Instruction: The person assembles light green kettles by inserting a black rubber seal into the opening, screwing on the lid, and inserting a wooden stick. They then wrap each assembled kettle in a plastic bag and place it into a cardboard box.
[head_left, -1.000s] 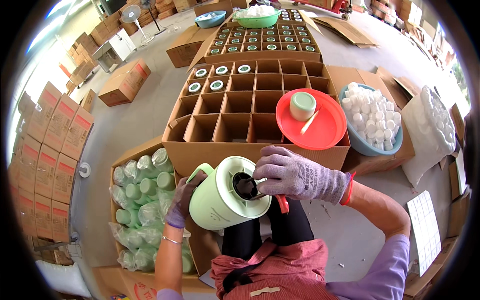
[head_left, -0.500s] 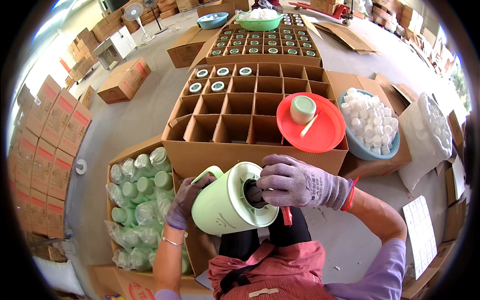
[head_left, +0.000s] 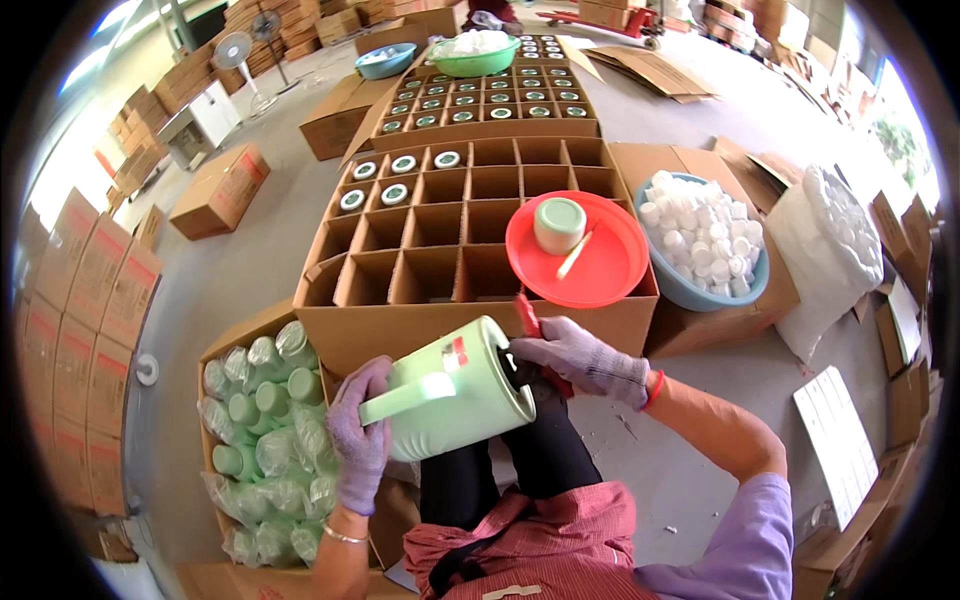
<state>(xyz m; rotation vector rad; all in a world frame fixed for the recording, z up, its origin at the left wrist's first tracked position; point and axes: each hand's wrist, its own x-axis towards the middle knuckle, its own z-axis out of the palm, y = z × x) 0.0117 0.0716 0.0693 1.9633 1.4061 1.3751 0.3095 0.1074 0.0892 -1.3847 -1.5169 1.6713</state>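
We observe the gloved left hand [head_left: 362,425] closed on the pale green jug [head_left: 475,400] at its handle [head_left: 410,398], the jug tilted above the lap. We see the gloved right hand [head_left: 585,360] clasping a red-handled tool [head_left: 528,316] at the jug's right-facing end; its tip is hidden. Beyond, we record a divided carton [head_left: 400,325] bearing a red tray [head_left: 540,281], with a blue basin [head_left: 690,294] of white caps [head_left: 705,235] alongside.

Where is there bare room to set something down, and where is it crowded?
Free: front cells of the divided carton, left of the red basin; floor between the closed carton and the bottle carton. Crowded: that carton and the blue basin of white caps.
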